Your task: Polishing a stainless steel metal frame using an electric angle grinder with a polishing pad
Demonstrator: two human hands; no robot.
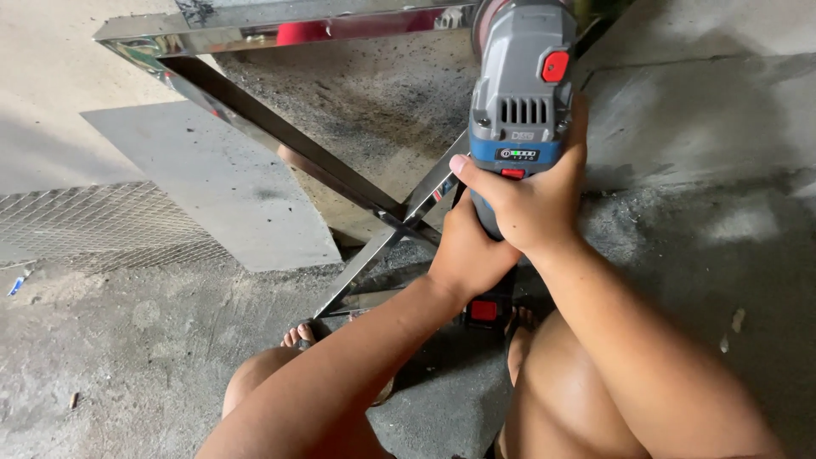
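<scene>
- One cordless angle grinder (520,93) — grey body, blue band, red battery end — sits in the middle of the view, held over a polished steel frame (280,136).
- Two hands hold it: the right hand (534,200) is wrapped shut around the grip just below the blue band, thumb laid across the front; the left hand (467,251) is closed around the lower handle beneath it.
- Markings on the grinder: a red square button on the upper right of the housing, a small dark oval label with a row of indicator lights on the blue band, and a red tab just under it.
- Its long axis runs near vertical in the picture — head away from the person at the top edge, battery end (484,310) toward the knees.
- One steel sheet (212,183) and one wire mesh panel (93,225) lie on the concrete floor (127,340) at left.
- One foot's toes (297,334) show by the frame's lower bar.
</scene>
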